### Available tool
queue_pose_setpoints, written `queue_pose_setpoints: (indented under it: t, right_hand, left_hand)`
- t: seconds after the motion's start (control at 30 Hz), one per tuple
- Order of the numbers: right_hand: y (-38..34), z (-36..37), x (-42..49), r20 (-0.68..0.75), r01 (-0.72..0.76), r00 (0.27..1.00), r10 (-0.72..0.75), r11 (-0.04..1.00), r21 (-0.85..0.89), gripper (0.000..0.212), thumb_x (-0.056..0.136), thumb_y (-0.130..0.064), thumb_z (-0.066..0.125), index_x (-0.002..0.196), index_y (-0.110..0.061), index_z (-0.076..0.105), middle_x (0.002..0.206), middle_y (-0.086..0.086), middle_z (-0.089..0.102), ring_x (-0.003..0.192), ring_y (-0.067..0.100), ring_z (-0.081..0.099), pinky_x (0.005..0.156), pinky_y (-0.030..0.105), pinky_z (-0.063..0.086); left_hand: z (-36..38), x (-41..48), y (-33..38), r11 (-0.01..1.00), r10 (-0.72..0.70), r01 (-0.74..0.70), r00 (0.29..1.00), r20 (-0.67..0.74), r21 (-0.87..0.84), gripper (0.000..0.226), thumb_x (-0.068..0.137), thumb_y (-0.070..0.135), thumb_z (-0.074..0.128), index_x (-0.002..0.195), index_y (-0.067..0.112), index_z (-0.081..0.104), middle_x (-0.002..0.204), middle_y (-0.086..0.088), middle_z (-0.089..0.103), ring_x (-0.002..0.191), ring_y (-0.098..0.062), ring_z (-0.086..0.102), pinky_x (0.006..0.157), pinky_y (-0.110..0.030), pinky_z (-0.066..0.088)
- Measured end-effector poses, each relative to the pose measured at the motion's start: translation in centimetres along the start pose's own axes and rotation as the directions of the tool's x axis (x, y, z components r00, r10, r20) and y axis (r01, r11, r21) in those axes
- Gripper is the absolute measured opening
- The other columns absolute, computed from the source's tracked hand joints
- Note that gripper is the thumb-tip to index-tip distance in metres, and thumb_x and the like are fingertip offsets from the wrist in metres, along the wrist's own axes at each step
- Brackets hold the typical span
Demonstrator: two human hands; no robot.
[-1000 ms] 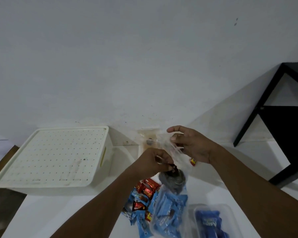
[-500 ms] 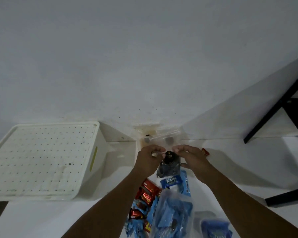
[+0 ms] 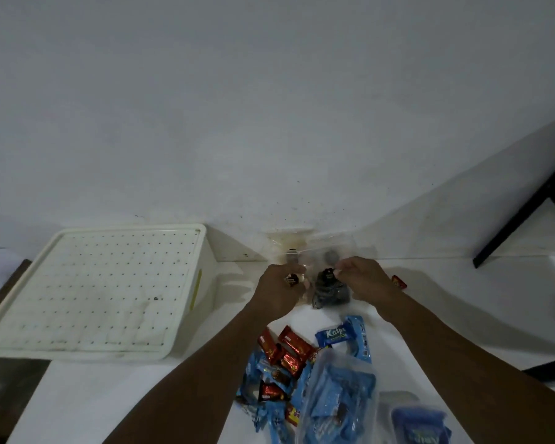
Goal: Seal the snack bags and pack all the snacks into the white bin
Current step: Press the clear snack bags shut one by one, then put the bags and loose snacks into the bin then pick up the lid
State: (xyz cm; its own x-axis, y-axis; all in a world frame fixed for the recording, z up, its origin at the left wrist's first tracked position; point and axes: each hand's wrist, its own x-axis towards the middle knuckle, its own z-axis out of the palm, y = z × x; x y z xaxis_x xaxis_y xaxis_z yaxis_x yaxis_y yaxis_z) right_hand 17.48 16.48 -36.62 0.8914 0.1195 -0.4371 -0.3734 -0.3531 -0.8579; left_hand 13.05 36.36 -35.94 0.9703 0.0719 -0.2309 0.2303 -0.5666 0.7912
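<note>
A clear zip bag (image 3: 329, 283) with dark-wrapped snacks stands on the white table near the far wall. My left hand (image 3: 281, 288) pinches its top edge at the left, and my right hand (image 3: 364, 280) pinches it at the right. The bag's top strip stretches between them. The white bin (image 3: 193, 302) sits at the left, its perforated lid (image 3: 96, 290) on top. Loose red and blue snack packs (image 3: 285, 350) lie in front of me. Another clear bag of blue packs (image 3: 337, 402) lies at the near right.
A clear tub holding a blue pack (image 3: 420, 427) is at the bottom right. A single red snack (image 3: 399, 281) lies beside my right wrist. A black furniture frame (image 3: 523, 216) leans at the far right. The wall stands directly behind the bag.
Both hands lowered the dark-snack bag from mid-air onto the table and slid apart along its top edge. The camera view shifted, so the bin sits lower left.
</note>
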Motion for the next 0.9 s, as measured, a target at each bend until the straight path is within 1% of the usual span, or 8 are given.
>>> queue_pose_setpoints:
  t: [0.13,0.27,0.43,0.53,0.6,0.7,0.8,0.9]
  right_hand:
    - [-4.8,2.4,-3.0,0.035,0.086,0.996,-0.086,0.996,0.001,0.01,0.089,-0.014,0.061,0.09,-0.022,0.068,0.092,0.001,0.068,0.085,0.016,0.064,0.072,0.032,0.053]
    - [-8.9,8.8,-6.2,0.103,0.152,0.983,-0.15,0.988,-0.007,0.006,0.088,-0.018,0.063,0.092,-0.022,0.066,0.091,0.003,0.066,0.082,0.019,0.061,0.068,0.031,0.05]
    - [-10.6,18.5,-9.4,0.18,0.233,0.96,-0.216,0.97,-0.077,0.02,0.088,-0.027,0.066,0.107,-0.022,0.064,0.105,-0.002,0.062,0.098,0.014,0.057,0.079,0.027,0.045]
    - [-10.8,23.5,-10.4,0.143,0.252,0.962,-0.233,0.959,-0.128,0.026,0.088,-0.032,0.067,0.112,-0.024,0.061,0.115,-0.005,0.055,0.107,0.014,0.054,0.072,0.02,0.041]
    - [-10.7,26.4,-10.5,0.098,0.219,0.974,-0.205,0.962,-0.165,0.034,0.086,-0.036,0.067,0.117,-0.025,0.06,0.123,0.001,0.054,0.108,0.019,0.056,0.081,0.026,0.044]
    - [-10.4,30.4,-10.4,0.008,0.137,0.99,-0.137,0.974,-0.18,0.046,0.085,-0.038,0.067,0.127,-0.022,0.054,0.134,0.009,0.049,0.107,0.023,0.06,0.088,0.031,0.048]
    - [-10.2,33.6,-10.2,-0.096,0.112,0.986,-0.135,0.972,-0.208,0.058,0.087,-0.035,0.066,0.139,-0.023,0.043,0.147,0.011,0.034,0.125,0.029,0.05,0.096,0.035,0.045]
    - [-9.9,34.9,-9.9,-0.19,0.09,0.967,-0.168,0.927,-0.365,0.068,0.088,-0.04,0.064,0.147,-0.028,0.034,0.152,0.01,0.026,0.134,0.034,0.038,0.1,0.045,0.044]
  left_hand:
    - [-4.7,-3.6,1.2,1.0,-0.012,0.012,0.998,-0.061,0.006,0.032,0.088,0.028,0.072,0.12,0.027,0.068,0.126,0.0,0.058,0.106,-0.019,0.064,0.089,-0.027,0.052]
    - [-11.1,-8.1,-0.4,0.998,-0.003,0.016,0.981,-0.191,0.068,0.033,0.087,0.033,0.073,0.119,0.03,0.067,0.12,0.005,0.059,0.099,-0.012,0.061,0.077,-0.011,0.045]
    - [-20.1,-13.6,-6.2,0.984,-0.049,0.106,0.934,-0.354,0.141,0.033,0.087,0.031,0.072,0.119,0.027,0.068,0.123,0.001,0.062,0.113,-0.017,0.059,0.103,-0.033,0.045]
    - [-25.1,-15.7,-10.7,0.966,-0.045,0.145,0.91,-0.412,0.216,0.034,0.085,0.032,0.074,0.118,0.024,0.069,0.127,-0.003,0.063,0.126,-0.021,0.053,0.112,-0.04,0.036]
    - [-28.3,-16.4,-13.9,0.94,-0.069,0.201,0.905,-0.421,0.276,0.038,0.084,0.039,0.074,0.119,0.026,0.068,0.135,-0.006,0.058,0.133,-0.025,0.045,0.114,-0.043,0.031]
    - [-32.8,-16.3,-18.9,0.89,-0.177,0.335,0.879,-0.442,0.311,0.052,0.08,0.06,0.068,0.127,0.038,0.059,0.155,-0.007,0.035,0.145,-0.032,0.026,0.114,-0.05,0.028]
    - [-36.5,-15.5,-23.4,0.847,-0.247,0.412,0.865,-0.437,0.335,0.062,0.076,0.072,0.062,0.132,0.046,0.053,0.161,-0.011,0.022,0.149,-0.039,0.015,0.118,-0.056,0.02]
    - [-39.1,-14.4,-26.6,0.896,-0.278,0.376,0.89,-0.361,0.237,0.062,0.074,0.066,0.07,0.13,0.043,0.057,0.149,-0.014,0.037,0.135,-0.039,0.038,0.109,-0.056,0.041]
